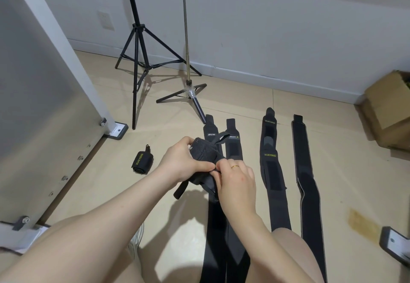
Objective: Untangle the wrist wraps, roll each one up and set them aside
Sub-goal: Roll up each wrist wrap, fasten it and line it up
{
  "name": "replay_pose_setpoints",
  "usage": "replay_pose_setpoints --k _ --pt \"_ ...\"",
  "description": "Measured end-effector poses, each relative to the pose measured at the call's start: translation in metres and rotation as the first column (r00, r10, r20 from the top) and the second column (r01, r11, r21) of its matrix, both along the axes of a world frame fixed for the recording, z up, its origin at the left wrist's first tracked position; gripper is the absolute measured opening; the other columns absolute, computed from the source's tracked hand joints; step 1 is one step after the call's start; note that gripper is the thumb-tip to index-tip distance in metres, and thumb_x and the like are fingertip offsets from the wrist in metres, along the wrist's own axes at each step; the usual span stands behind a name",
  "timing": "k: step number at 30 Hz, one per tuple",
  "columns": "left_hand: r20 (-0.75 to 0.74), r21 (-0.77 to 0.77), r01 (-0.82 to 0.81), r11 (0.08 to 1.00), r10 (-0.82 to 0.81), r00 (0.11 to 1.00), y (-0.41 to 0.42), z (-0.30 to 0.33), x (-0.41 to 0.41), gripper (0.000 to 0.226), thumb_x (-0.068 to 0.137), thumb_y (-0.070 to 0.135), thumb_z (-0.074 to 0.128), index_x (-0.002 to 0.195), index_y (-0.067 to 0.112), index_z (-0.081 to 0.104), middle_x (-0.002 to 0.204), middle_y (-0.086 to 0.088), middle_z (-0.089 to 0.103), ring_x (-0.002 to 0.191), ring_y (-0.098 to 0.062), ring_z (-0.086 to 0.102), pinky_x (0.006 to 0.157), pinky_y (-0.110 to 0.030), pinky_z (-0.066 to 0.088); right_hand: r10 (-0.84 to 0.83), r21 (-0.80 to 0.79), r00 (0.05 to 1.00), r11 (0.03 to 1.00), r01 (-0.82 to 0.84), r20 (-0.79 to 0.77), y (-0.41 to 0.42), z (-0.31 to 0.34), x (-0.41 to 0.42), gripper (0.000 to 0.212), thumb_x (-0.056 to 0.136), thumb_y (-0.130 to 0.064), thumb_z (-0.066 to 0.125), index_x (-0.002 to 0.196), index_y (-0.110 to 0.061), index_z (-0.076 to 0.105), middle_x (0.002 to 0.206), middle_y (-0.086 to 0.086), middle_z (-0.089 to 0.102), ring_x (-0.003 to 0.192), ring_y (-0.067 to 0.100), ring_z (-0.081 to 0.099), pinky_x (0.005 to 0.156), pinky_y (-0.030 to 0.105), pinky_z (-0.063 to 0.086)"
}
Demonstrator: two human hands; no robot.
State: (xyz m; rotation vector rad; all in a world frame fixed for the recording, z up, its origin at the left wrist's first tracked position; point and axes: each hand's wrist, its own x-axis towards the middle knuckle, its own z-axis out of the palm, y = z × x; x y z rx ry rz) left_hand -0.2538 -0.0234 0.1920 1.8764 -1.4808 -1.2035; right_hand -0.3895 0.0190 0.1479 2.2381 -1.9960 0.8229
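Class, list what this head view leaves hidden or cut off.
- Wrap being rolled: both hands, left hand and right hand, cover its grip points.
- Two left flat wraps: near ends run off the bottom edge; middles hidden by the hands.
- Cardboard box: cut by the right edge.

Four wrist wraps are lying stretched out side by side on the floor [332, 149], a first [213, 227] leftmost, then a second [233, 147], a third [271, 171] and a fourth [308, 194] rightmost. A rolled wrap [142, 162] is sitting to their left. Two tripod stands [142, 60] [188, 91] are standing behind them, near the wall [266, 27]. A cardboard box [390, 109] is sitting at the right edge.
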Motion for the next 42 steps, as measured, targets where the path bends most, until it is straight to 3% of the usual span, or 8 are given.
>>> replay_pose_setpoints --k 6,12,20,26,29,34,37,42 --pt "0.136 -0.084 0.049 0.995 -0.037 0.990 0.000 0.000 -0.007 0.066 0.058 0.035 0.084 0.113 0.025 0.050 0.092 0.005 0.064 0.082 -0.020 0.065 0.075 -0.038 0.054 0.003 0.470 0.934 0.863 -0.183 0.358 -0.009 0.006 -0.004 0.015 0.098 -0.019 0.046 0.087 -0.015 0.036 0.072 0.001 0.049 0.067 0.023 0.042 0.062 0.033 0.029" --pt "0.005 -0.150 -0.034 0.988 0.035 0.999 -0.011 0.005 0.005 0.063 0.057 0.032 0.087 0.109 0.024 0.052 0.094 0.004 0.065 0.084 -0.017 0.064 0.077 -0.037 0.054 -0.113 0.410 0.824 0.899 -0.152 0.555 -0.010 0.012 -0.016 0.016 0.087 -0.019 0.063 0.078 -0.018 0.050 0.079 0.000 0.053 0.067 0.010 0.045 0.061 0.021 0.038" --pt "0.121 -0.242 0.058 0.968 -0.030 0.992 -0.015 0.011 0.016 0.070 0.060 0.032 0.086 0.118 0.024 0.049 0.100 0.005 0.059 0.085 -0.021 0.062 0.071 -0.033 0.053 -0.200 0.552 0.596 0.670 -0.496 0.778 -0.009 0.015 -0.015 0.014 0.096 -0.021 0.051 0.102 -0.010 0.058 0.083 0.002 0.058 0.079 0.012 0.052 0.078 0.028 0.040" --pt "0.233 -0.201 0.151 0.968 -0.102 0.967 -0.018 0.010 0.015 0.070 0.060 0.038 0.083 0.120 0.025 0.048 0.099 0.003 0.062 0.087 -0.020 0.060 0.076 -0.033 0.051 -0.295 0.493 0.467 0.778 -0.389 0.834 -0.002 0.013 -0.006 0.007 0.090 -0.013 0.059 0.092 -0.006 0.059 0.080 0.004 0.055 0.078 0.012 0.051 0.071 0.021 0.042" --pt "0.303 -0.112 0.260 0.959 -0.216 0.928 -0.017 0.011 0.016 0.074 0.059 0.041 0.084 0.122 0.027 0.048 0.102 0.007 0.059 0.088 -0.016 0.056 0.070 -0.028 0.044 -0.272 0.485 0.591 0.843 -0.234 0.759 -0.003 0.004 -0.003 0.025 0.084 -0.018 0.068 0.105 -0.021 0.057 0.110 -0.004 0.059 0.101 0.010 0.054 0.089 0.027 0.046" --pt "0.290 -0.019 0.426 0.905 -0.402 0.868 -0.015 0.012 0.015 0.082 0.053 0.041 0.087 0.123 0.028 0.048 0.108 0.003 0.062 0.093 -0.016 0.059 0.081 -0.032 0.051 0.076 0.308 0.772 0.889 -0.339 0.631 -0.014 0.007 -0.008 0.099 0.079 -0.021 0.075 0.140 -0.049 0.003 0.150 -0.022 0.006 0.137 -0.010 0.008 0.103 0.005 0.014" --pt "0.279 0.012 0.510 0.860 -0.493 0.824 -0.015 0.017 0.016 0.072 0.055 0.036 0.088 0.110 0.027 0.043 0.106 -0.001 0.061 0.087 -0.019 0.058 0.077 -0.033 0.049 0.160 0.315 0.675 0.792 -0.524 0.721 -0.020 0.007 -0.015 0.100 0.078 -0.015 0.075 0.134 -0.057 0.005 0.151 -0.021 0.016 0.138 -0.010 0.016 0.108 0.011 0.022" --pt "0.280 -0.020 0.539 0.842 -0.512 0.812 -0.011 0.019 0.009 0.070 0.060 0.035 0.086 0.115 0.024 0.043 0.110 0.002 0.057 0.089 -0.015 0.054 0.071 -0.026 0.044 0.114 0.312 0.607 0.776 -0.549 0.786 -0.023 0.011 -0.024 0.065 0.073 -0.011 0.079 0.122 -0.037 0.046 0.123 -0.016 0.055 0.118 0.002 0.051 0.100 0.026 0.043"
